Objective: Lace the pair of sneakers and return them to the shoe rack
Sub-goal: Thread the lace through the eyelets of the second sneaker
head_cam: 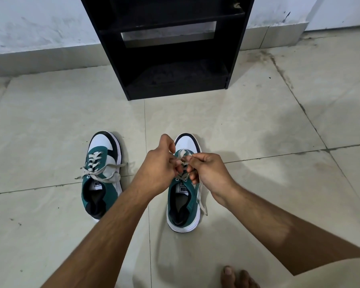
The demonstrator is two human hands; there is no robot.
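Note:
Two green, white and black sneakers stand side by side on the tiled floor, toes pointing at the rack. The left sneaker (pixel 101 177) has its grey lace tied in a bow. Over the right sneaker (pixel 184 204), my left hand (pixel 160 163) and my right hand (pixel 208 171) both pinch its grey lace (pixel 184 165) above the eyelets. One lace end (pixel 203 202) trails down the shoe's right side. The black shoe rack (pixel 170 48) stands beyond, its lowest shelf bare.
A white wall with a grey skirting (pixel 40 59) runs behind the rack. Pale floor tiles (pixel 258 132) with dark grout lines spread all around. My bare toes (pixel 237 277) show at the bottom edge.

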